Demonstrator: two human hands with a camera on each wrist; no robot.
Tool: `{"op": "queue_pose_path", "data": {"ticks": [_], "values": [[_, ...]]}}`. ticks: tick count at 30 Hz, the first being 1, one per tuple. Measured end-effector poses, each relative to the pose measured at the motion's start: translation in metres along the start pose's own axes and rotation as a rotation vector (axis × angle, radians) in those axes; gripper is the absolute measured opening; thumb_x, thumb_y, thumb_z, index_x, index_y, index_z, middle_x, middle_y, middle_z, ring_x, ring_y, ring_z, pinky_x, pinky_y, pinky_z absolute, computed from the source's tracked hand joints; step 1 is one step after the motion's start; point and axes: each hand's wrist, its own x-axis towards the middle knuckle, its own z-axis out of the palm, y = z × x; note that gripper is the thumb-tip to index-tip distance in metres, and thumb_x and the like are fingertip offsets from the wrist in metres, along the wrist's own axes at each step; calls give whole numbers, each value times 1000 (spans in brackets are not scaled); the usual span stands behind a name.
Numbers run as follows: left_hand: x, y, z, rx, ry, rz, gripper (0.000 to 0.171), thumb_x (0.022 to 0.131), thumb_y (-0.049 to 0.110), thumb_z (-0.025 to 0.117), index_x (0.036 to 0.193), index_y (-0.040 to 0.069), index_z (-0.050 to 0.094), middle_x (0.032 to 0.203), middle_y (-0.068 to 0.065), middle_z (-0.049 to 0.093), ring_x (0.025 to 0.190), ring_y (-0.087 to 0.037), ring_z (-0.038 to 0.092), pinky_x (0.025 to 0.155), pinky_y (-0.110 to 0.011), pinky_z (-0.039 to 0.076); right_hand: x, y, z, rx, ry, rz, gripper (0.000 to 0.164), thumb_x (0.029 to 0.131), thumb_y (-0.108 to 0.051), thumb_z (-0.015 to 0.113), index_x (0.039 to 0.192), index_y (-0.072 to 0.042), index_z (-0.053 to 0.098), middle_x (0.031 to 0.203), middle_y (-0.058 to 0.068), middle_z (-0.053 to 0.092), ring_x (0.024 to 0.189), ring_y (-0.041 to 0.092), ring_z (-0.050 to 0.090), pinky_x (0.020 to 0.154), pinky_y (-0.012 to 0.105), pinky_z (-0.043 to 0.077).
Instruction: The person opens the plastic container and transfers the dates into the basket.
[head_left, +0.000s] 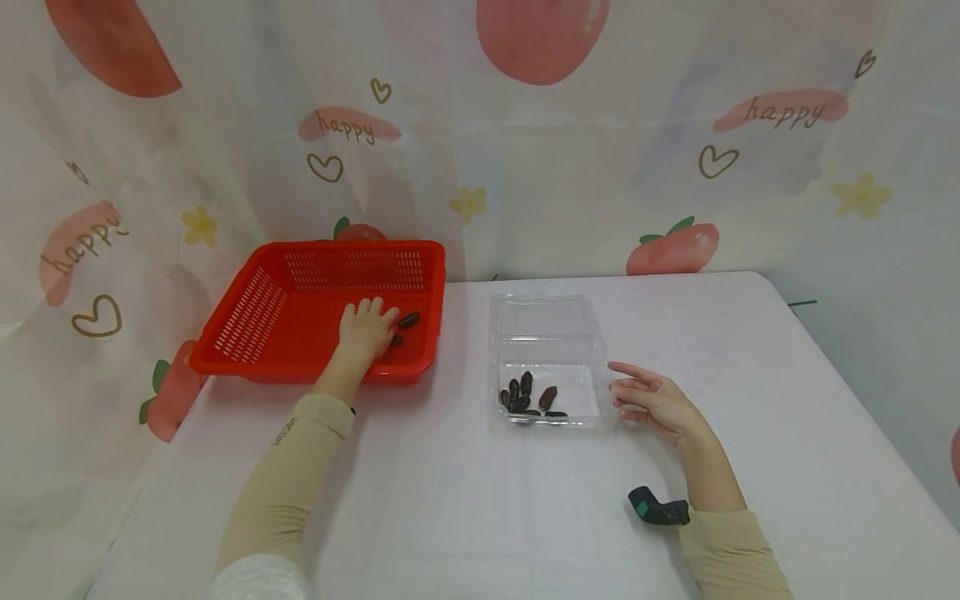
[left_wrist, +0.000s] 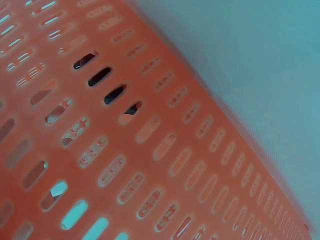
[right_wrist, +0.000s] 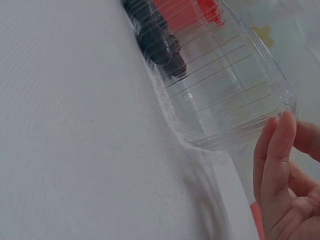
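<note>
My left hand (head_left: 366, 332) reaches palm down into a red plastic basket (head_left: 258, 358), its fingers spread. Close beside its thumb side are a dark oval fruit, like a date (head_left: 408, 320), and a second one (head_left: 397, 340) partly covered. The left wrist view shows the slotted basket wall (left_wrist: 165, 125) with dark shapes behind it, but not the hand. My right hand (head_left: 660, 404) is at the right side of a clear plastic box (head_left: 585, 392), fingers loosely extended. In the right wrist view its fingertips (right_wrist: 286, 122) overlap the box's corner; contact is unclear. Several dark dates (head_left: 527, 383) lie in the box.
The box's clear lid (head_left: 543, 317) lies folded back toward the rear. A white cloth (head_left: 450, 500) covers the table. A patterned curtain (head_left: 540, 167) hangs behind it. A black device (head_left: 658, 507) sits at the right wrist.
</note>
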Motion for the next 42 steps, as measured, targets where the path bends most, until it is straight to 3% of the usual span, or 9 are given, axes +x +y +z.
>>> {"op": "queue_pose_path", "data": {"ticks": [6,11,17,22,29,36,42], "values": [[-1,2,-5,-5,86,13,40,94,28,47,132,16,40,133,-16,36,121,-33,32,100,-50,26,0,0,-1,-21,4,-1,57,86,-10,63,136,-4,38,90,-3,63,75,7,61,67,23,51],[-2,11,-19,-19,185,30,36,95,28,45,129,16,41,129,-14,37,116,-31,33,98,-49,28,0,0,-1,-22,7,-1,59,85,-11,64,137,-3,36,89,-3,63,75,7,61,67,23,51],[-4,32,-49,-23,285,38,38,95,29,44,131,19,39,130,-11,37,116,-29,33,96,-46,30,0,1,-1,-7,6,-2,58,85,-9,64,136,-3,38,88,-3,64,74,8,61,66,23,51],[-6,57,-61,23,352,120,37,95,30,44,130,21,41,126,-9,40,114,-26,36,95,-43,32,0,1,-1,-11,7,-5,58,85,-8,63,136,-2,37,88,-3,64,74,8,61,66,23,51],[-5,94,-50,104,429,242,28,95,32,43,121,24,47,121,-7,45,111,-23,41,92,-39,34,0,1,-1,-14,4,-10,58,86,-8,63,137,-1,36,88,-3,63,74,8,60,66,23,51],[-7,129,-29,148,434,376,24,95,32,43,118,27,48,116,-3,46,104,-19,43,88,-36,37,1,2,-1,-13,6,-9,56,85,-9,63,135,-3,39,88,-3,64,74,8,61,66,23,51],[-13,155,-14,170,438,431,23,94,36,44,116,30,50,117,1,46,105,-16,43,85,-32,36,2,3,-2,10,2,-13,58,86,-7,62,137,0,35,89,-3,64,74,7,61,65,23,51]]}}
